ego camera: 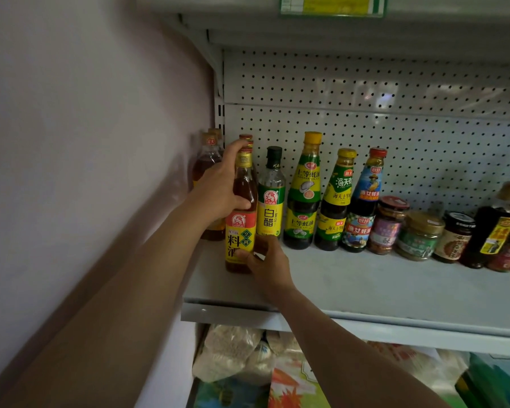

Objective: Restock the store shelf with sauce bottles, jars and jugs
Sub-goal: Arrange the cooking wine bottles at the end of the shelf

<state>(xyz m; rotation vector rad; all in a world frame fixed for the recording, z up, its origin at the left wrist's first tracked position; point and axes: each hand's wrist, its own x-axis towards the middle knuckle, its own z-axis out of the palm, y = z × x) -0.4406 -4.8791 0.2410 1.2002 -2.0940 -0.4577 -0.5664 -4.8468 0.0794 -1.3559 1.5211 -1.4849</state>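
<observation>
Left hand [218,184] curling around the shoulder of the cooking wine bottle [242,213], right hand [265,262] pinching its base, bottle standing upright near the shelf's [365,287] left front edge, just beside the white vinegar bottle [271,198]

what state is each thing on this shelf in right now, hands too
amber cooking wine bottle with red and yellow label: upright at the shelf's left end, capped, held by both hands
left hand: grips its shoulder
right hand: grips its base
clear white vinegar bottle with black cap: upright, capped, untouched
dark oyster sauce bottle with yellow cap: upright, capped
white metal shelf: front part bare
</observation>
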